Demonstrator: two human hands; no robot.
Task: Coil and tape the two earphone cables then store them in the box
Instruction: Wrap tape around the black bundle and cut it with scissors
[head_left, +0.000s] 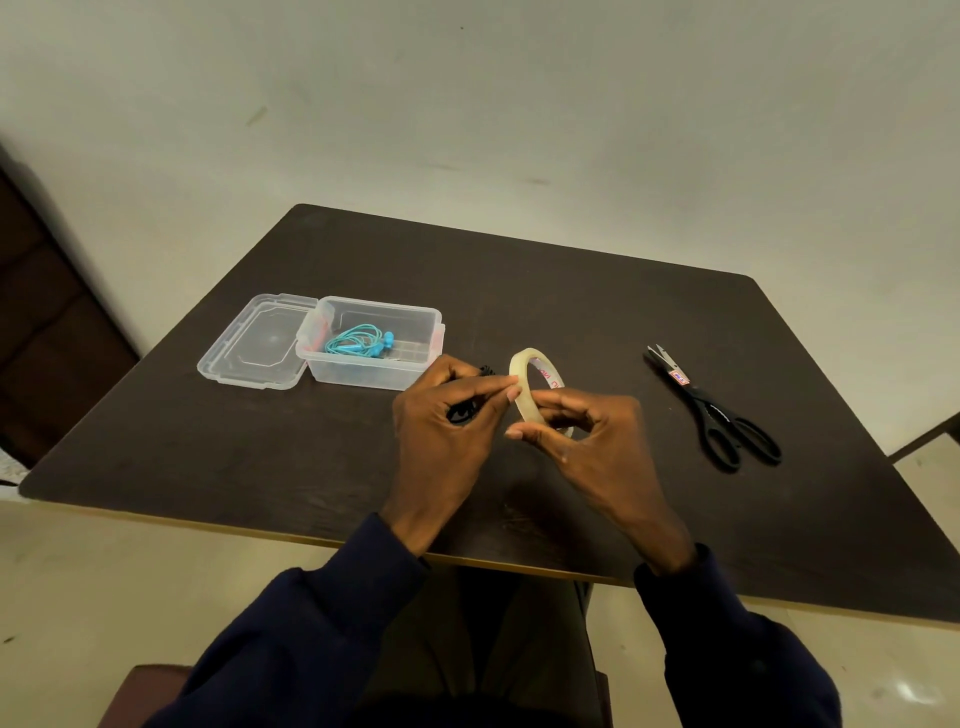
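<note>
**Both hands on the tape roll, one cable already boxed**

Dark blue sleeves (332, 613) come in over the near edge of the tabletop (571, 291), a dark brown surface with a pale trim.

Above the middle of that near edge, the left hand (447, 431) has its lower fingers curled round a black earphone cable (462, 413), bunched in the palm. A small black end pokes out past the knuckles. Its thumb and forefinger reach across and pinch at the rim of the tape roll (522, 384).

The right hand (587, 441) grips the roll from the other side, thumb and fingers closed round its lower arc. The roll is a thin ring of clear, yellowish tape held upright on edge. Its white inner core bears red lettering, only partly in view and not readable.

Toward the left edge sits a clear plastic box (363, 373) with red-tinted latches at its ends. Inside lies a turquoise earphone cable (358, 340), wound into a loose coil with its earbuds beside it. The clear lid (244, 353) lies flat, touching the box's left side.

Black-handled scissors (717, 410) lie closed near the right edge, well apart from the hands. A small red-and-white label near their pivot is too small to read.
</note>
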